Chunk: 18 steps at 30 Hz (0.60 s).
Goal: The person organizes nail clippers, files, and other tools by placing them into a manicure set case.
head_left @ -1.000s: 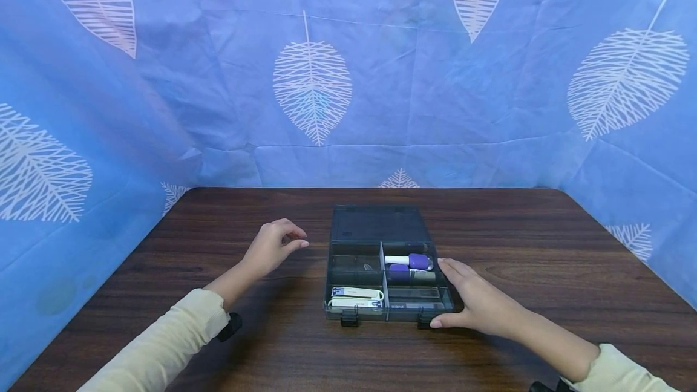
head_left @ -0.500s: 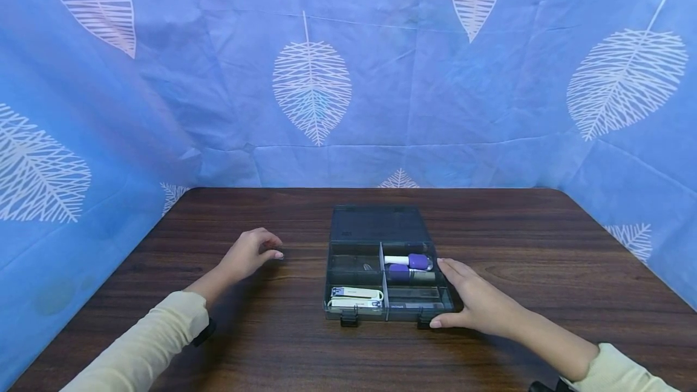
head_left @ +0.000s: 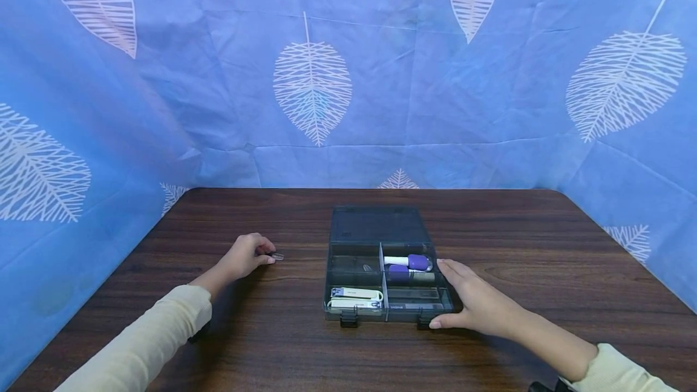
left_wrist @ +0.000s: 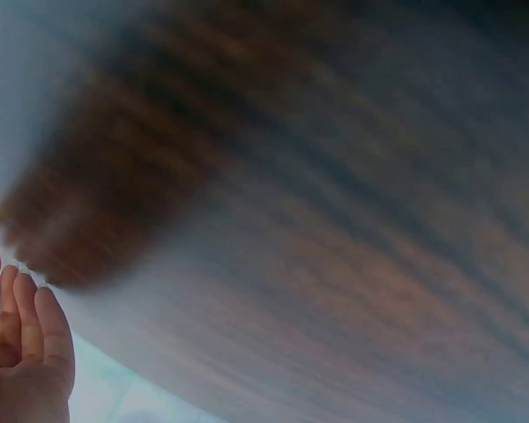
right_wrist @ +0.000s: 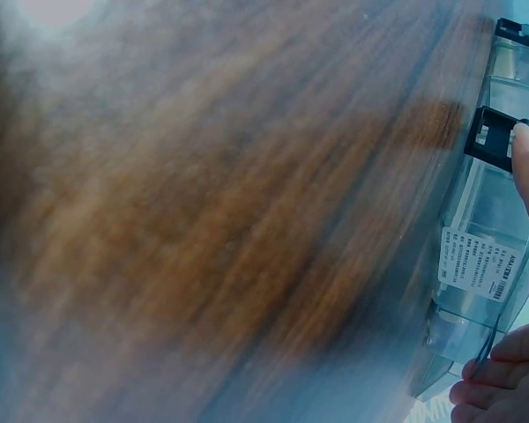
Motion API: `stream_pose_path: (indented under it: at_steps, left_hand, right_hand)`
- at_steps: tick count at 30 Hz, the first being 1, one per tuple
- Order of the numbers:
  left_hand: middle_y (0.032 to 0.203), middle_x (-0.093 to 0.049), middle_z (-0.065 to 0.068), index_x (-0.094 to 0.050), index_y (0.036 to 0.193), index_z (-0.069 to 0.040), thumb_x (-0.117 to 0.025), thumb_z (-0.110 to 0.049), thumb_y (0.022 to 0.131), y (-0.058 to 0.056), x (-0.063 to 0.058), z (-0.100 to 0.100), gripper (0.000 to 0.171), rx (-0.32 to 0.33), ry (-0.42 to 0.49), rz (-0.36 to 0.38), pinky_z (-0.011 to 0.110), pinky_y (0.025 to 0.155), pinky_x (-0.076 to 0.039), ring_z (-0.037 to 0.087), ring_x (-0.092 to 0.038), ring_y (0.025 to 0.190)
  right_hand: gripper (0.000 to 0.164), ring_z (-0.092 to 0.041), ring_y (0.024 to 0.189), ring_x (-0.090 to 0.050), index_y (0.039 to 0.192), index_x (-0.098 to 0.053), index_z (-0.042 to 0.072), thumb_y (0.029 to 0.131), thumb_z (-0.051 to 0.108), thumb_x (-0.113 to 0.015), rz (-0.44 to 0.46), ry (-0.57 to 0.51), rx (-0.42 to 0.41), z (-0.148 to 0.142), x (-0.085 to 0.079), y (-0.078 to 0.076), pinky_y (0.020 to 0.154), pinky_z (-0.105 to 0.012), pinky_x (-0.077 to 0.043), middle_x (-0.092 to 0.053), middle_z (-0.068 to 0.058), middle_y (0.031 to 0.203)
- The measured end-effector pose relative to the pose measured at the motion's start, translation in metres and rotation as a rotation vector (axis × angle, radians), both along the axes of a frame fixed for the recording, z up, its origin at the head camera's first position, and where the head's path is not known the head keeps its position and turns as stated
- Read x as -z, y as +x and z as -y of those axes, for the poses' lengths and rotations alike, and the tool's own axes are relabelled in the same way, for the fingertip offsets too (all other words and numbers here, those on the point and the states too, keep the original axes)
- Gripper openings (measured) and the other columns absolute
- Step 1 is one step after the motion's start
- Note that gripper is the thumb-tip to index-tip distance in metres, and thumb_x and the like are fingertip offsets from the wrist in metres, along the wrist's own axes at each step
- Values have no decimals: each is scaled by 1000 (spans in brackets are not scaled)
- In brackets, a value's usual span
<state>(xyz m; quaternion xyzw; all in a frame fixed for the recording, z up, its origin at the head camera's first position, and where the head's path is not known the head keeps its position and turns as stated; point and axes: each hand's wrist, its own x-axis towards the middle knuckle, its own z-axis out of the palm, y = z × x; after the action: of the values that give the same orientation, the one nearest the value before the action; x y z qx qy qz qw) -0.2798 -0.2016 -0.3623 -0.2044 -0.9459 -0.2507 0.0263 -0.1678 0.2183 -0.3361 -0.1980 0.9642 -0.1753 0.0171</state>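
Note:
In the head view, my left hand (head_left: 242, 257) pinches a small clear, shiny piece (head_left: 278, 256) between thumb and fingertips, low over the table left of the box. The left wrist view shows only part of that hand. A dark see-through compartment box (head_left: 354, 264) lies with its lid (head_left: 379, 224) folded back. My right hand (head_left: 484, 307) holds its right side, the thumb by a front latch (right_wrist: 494, 139). Two nail clippers (head_left: 356, 293) lie in the front left compartment. Two purple-and-white tubes or bottles (head_left: 419, 262) lie in a right one.
The brown wood-grain table (head_left: 283, 343) extends all around the box. Behind and beside it hangs a blue cloth (head_left: 381, 95) with white leaf prints. A small clear bit (head_left: 367, 268) lies in the back left compartment.
My left hand has moved left and down, away from the box, and now a small clear piece shows at its fingertips. The right hand and box have stayed in place.

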Motion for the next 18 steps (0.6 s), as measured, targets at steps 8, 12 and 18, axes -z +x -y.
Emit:
stream_pose_path:
  at_steps: [8, 12, 18]
  left_hand:
    - [85, -61, 9, -67, 86, 0, -68, -4, 81, -4, 2, -1, 7, -1, -20, 2, 31, 68, -51, 16, -58, 76]
    - [83, -61, 8, -67, 82, 0, -68, -3, 81, -4, 2, -3, 4, 4, -20, -6, 31, 67, -50, 16, -58, 75]
    - [81, -61, 6, -66, 80, -1, -69, -5, 81, -3, 2, -5, 4, -2, -19, -6, 28, 64, -48, 13, -55, 72]
  right_hand:
    - [111, -48, 127, -37, 139, -32, -8, 67, 69, -64, 9, 12, 2, 0, 0, -1, 95, -59, -39, -35, -31, 140]
    - [111, -48, 127, -37, 139, -32, -9, 67, 69, -65, 13, 9, 0, -1, 0, -1, 95, -59, -39, -35, -32, 140]
    - [111, -48, 126, -37, 139, -32, -9, 67, 68, -65, 8, 5, -1, 0, -1, 0, 95, -59, -39, -35, -32, 140]
